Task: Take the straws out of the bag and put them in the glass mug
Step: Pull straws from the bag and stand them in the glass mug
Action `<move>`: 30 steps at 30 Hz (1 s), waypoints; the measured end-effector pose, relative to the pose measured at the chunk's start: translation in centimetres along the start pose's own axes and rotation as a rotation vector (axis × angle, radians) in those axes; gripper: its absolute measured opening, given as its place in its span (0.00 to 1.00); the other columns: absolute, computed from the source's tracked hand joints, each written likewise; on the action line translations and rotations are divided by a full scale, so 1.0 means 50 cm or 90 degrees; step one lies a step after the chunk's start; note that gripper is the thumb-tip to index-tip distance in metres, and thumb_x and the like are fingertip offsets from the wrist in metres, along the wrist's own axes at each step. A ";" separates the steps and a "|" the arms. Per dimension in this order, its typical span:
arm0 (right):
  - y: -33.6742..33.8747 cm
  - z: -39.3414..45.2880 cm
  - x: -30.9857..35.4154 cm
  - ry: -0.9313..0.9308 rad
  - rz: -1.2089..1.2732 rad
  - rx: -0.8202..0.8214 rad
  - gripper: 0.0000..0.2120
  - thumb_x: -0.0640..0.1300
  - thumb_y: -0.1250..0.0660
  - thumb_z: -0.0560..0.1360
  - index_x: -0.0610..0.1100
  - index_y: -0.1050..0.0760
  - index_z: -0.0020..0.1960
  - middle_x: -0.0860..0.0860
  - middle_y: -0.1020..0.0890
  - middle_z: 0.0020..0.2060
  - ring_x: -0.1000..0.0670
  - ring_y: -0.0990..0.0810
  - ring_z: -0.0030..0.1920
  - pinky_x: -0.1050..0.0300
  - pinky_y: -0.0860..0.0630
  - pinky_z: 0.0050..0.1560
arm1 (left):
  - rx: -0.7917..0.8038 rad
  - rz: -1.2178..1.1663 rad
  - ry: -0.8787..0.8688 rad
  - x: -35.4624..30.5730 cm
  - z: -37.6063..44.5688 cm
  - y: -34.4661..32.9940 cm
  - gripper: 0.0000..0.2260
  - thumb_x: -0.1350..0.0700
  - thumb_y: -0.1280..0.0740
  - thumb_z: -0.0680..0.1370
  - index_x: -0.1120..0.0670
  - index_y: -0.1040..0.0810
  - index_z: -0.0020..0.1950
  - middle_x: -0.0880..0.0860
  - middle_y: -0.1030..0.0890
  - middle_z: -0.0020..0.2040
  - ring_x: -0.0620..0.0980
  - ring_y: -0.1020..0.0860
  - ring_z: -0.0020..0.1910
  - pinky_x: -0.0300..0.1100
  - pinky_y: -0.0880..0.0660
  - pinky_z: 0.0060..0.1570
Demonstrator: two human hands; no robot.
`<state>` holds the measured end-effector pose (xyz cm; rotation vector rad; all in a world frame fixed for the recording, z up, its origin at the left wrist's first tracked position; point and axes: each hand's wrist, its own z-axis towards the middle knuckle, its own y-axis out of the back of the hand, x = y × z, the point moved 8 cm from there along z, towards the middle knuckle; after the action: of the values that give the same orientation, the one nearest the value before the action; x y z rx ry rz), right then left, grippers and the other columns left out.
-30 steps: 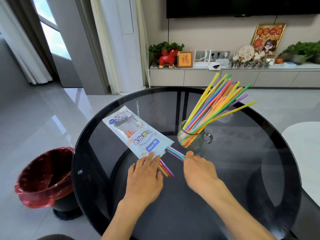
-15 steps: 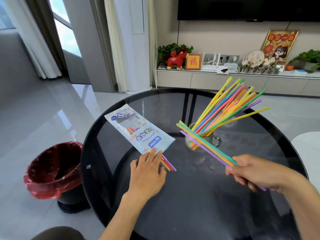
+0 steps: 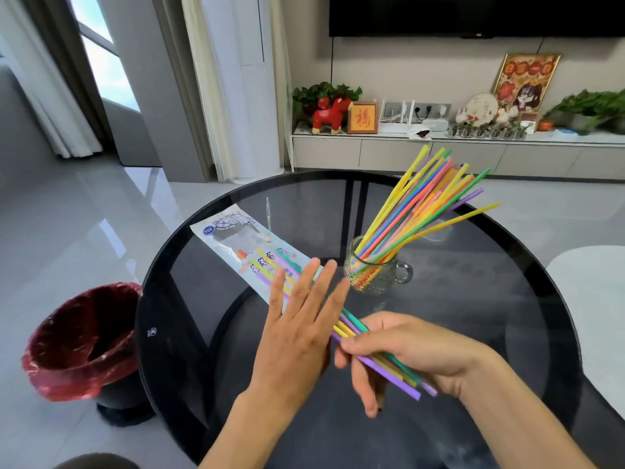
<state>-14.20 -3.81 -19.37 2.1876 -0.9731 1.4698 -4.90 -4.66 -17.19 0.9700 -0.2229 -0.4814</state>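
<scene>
A glass mug [image 3: 375, 277] stands near the middle of the round black glass table [image 3: 490, 299], with a fan of coloured straws [image 3: 426, 208] leaning out of it to the upper right. The pale blue straw bag [image 3: 236, 242] lies flat to the left of the mug. My right hand [image 3: 416, 350] grips a small bundle of straws [image 3: 389, 367] that points up-left over the bag. My left hand [image 3: 301, 323] is raised with flat, spread fingers against the bundle's far end, covering the bag's near end.
A red-lined waste bin [image 3: 81, 336] stands on the floor left of the table. A pale rounded seat [image 3: 595, 299] is at the right edge. A low cabinet [image 3: 439, 154] with ornaments runs along the far wall.
My right hand brought its straw bundle back leftward and lower, in front of the mug. My left hand lifted off the bag's end and now presses open against the bundle's tips.
</scene>
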 end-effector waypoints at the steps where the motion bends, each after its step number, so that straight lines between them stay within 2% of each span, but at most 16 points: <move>1: -0.008 -0.006 0.005 0.009 0.003 0.026 0.14 0.45 0.41 0.82 0.35 0.22 0.50 0.39 0.17 0.32 0.44 0.19 0.31 0.50 0.24 0.39 | 0.005 -0.028 -0.022 -0.004 -0.004 -0.003 0.21 0.57 0.37 0.73 0.56 0.26 0.67 0.55 0.24 0.69 0.56 0.30 0.71 0.59 0.40 0.71; 3: -0.007 -0.016 0.018 0.035 0.024 0.022 0.21 0.50 0.43 0.82 0.33 0.21 0.51 0.37 0.18 0.33 0.43 0.19 0.31 0.50 0.24 0.40 | 0.011 -0.109 -0.017 -0.002 -0.004 0.004 0.16 0.57 0.39 0.74 0.56 0.24 0.61 0.53 0.18 0.59 0.54 0.22 0.61 0.50 0.34 0.66; 4: 0.001 -0.018 0.028 0.064 0.060 -0.008 0.25 0.53 0.45 0.82 0.34 0.20 0.49 0.36 0.18 0.34 0.42 0.19 0.31 0.51 0.23 0.39 | 0.031 -0.151 0.027 0.004 0.004 0.016 0.15 0.59 0.38 0.74 0.54 0.24 0.60 0.51 0.17 0.54 0.54 0.20 0.55 0.45 0.30 0.59; 6: 0.036 -0.022 0.057 0.182 0.181 -0.105 0.23 0.54 0.40 0.76 0.35 0.18 0.44 0.35 0.19 0.34 0.42 0.20 0.29 0.52 0.23 0.34 | 0.098 -0.156 0.140 0.022 0.023 0.048 0.15 0.62 0.37 0.75 0.49 0.27 0.59 0.45 0.21 0.45 0.51 0.23 0.43 0.43 0.28 0.45; 7: 0.060 -0.026 0.069 0.257 0.224 -0.160 0.21 0.52 0.35 0.71 0.33 0.18 0.47 0.34 0.18 0.36 0.41 0.19 0.30 0.51 0.22 0.33 | 0.098 -0.174 0.160 0.026 0.032 0.068 0.14 0.62 0.39 0.77 0.46 0.27 0.58 0.43 0.24 0.43 0.49 0.27 0.40 0.43 0.30 0.42; 8: 0.082 -0.033 0.080 0.327 0.218 -0.217 0.19 0.47 0.31 0.69 0.33 0.20 0.51 0.36 0.16 0.40 0.41 0.16 0.35 0.50 0.19 0.35 | 0.086 -0.241 0.177 0.028 0.038 0.083 0.12 0.62 0.40 0.79 0.45 0.27 0.56 0.43 0.24 0.41 0.47 0.28 0.39 0.42 0.30 0.41; 10: 0.099 -0.053 0.102 0.435 0.143 -0.281 0.19 0.33 0.34 0.69 0.36 0.23 0.59 0.40 0.16 0.54 0.41 0.16 0.53 0.49 0.18 0.49 | 0.112 -0.507 0.212 0.023 0.046 0.086 0.09 0.60 0.41 0.81 0.48 0.23 0.51 0.46 0.19 0.43 0.43 0.21 0.43 0.42 0.24 0.47; 12: 0.074 -0.060 0.113 0.470 0.091 -0.226 0.23 0.29 0.37 0.70 0.39 0.24 0.64 0.43 0.18 0.60 0.40 0.20 0.62 0.49 0.22 0.58 | 0.206 -0.741 0.241 0.013 0.035 0.041 0.09 0.62 0.40 0.81 0.56 0.20 0.51 0.51 0.15 0.47 0.46 0.17 0.49 0.46 0.21 0.55; 14: 0.038 -0.057 0.112 0.463 0.022 -0.177 0.21 0.33 0.34 0.72 0.43 0.23 0.64 0.43 0.18 0.61 0.31 0.22 0.60 0.35 0.27 0.58 | 0.346 -0.751 0.235 -0.002 0.005 -0.015 0.10 0.66 0.40 0.80 0.59 0.19 0.50 0.54 0.15 0.50 0.43 0.17 0.49 0.40 0.22 0.53; 16: 0.022 -0.044 0.101 0.421 -0.007 -0.193 0.17 0.35 0.33 0.74 0.46 0.20 0.61 0.44 0.15 0.56 0.24 0.23 0.54 0.18 0.35 0.51 | 0.436 -0.738 0.222 -0.015 -0.022 -0.052 0.11 0.67 0.39 0.78 0.56 0.19 0.48 0.54 0.15 0.52 0.40 0.19 0.47 0.31 0.27 0.47; 19: 0.020 -0.027 0.085 0.361 -0.046 -0.216 0.13 0.37 0.32 0.75 0.47 0.18 0.57 0.47 0.13 0.51 0.32 0.17 0.50 0.13 0.37 0.47 | 0.496 -0.758 0.215 -0.021 -0.037 -0.072 0.09 0.67 0.39 0.79 0.61 0.20 0.51 0.52 0.16 0.50 0.37 0.21 0.47 0.27 0.30 0.45; 21: 0.015 -0.021 0.080 0.340 -0.083 -0.214 0.10 0.41 0.30 0.74 0.47 0.17 0.55 0.47 0.13 0.49 0.25 0.19 0.43 0.14 0.33 0.44 | 0.526 -0.778 0.207 -0.024 -0.040 -0.075 0.09 0.67 0.39 0.79 0.62 0.20 0.53 0.53 0.16 0.51 0.36 0.21 0.45 0.27 0.30 0.43; 23: 0.016 -0.015 0.079 0.333 -0.107 -0.240 0.08 0.43 0.29 0.74 0.47 0.15 0.51 0.45 0.13 0.45 0.23 0.21 0.36 0.17 0.29 0.42 | 0.543 -0.794 0.207 -0.024 -0.037 -0.075 0.10 0.69 0.40 0.79 0.64 0.20 0.54 0.59 0.16 0.53 0.37 0.20 0.45 0.28 0.29 0.42; 25: 0.024 -0.015 0.080 0.340 -0.111 -0.277 0.06 0.42 0.29 0.72 0.46 0.14 0.48 0.47 0.12 0.43 0.31 0.16 0.41 0.26 0.23 0.46 | 0.551 -0.789 0.205 -0.024 -0.035 -0.077 0.10 0.70 0.40 0.78 0.67 0.21 0.54 0.62 0.17 0.53 0.37 0.20 0.43 0.26 0.29 0.41; 28: 0.025 -0.013 0.076 0.335 -0.116 -0.269 0.07 0.38 0.27 0.70 0.46 0.14 0.46 0.49 0.12 0.42 0.49 0.13 0.46 0.53 0.18 0.49 | 0.571 -0.783 0.190 -0.029 -0.039 -0.084 0.10 0.70 0.40 0.78 0.66 0.21 0.54 0.58 0.17 0.49 0.41 0.20 0.46 0.28 0.27 0.44; 30: 0.028 -0.010 0.070 0.339 -0.157 -0.304 0.06 0.38 0.25 0.70 0.47 0.14 0.45 0.49 0.12 0.41 0.50 0.13 0.45 0.56 0.18 0.48 | 0.581 -0.761 0.194 -0.025 -0.042 -0.092 0.10 0.69 0.39 0.77 0.63 0.20 0.53 0.52 0.18 0.47 0.38 0.20 0.43 0.28 0.27 0.43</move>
<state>-14.71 -5.73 -16.11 1.4182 -0.7368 1.4113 -6.52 -4.65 -22.13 2.0341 0.5168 -1.3653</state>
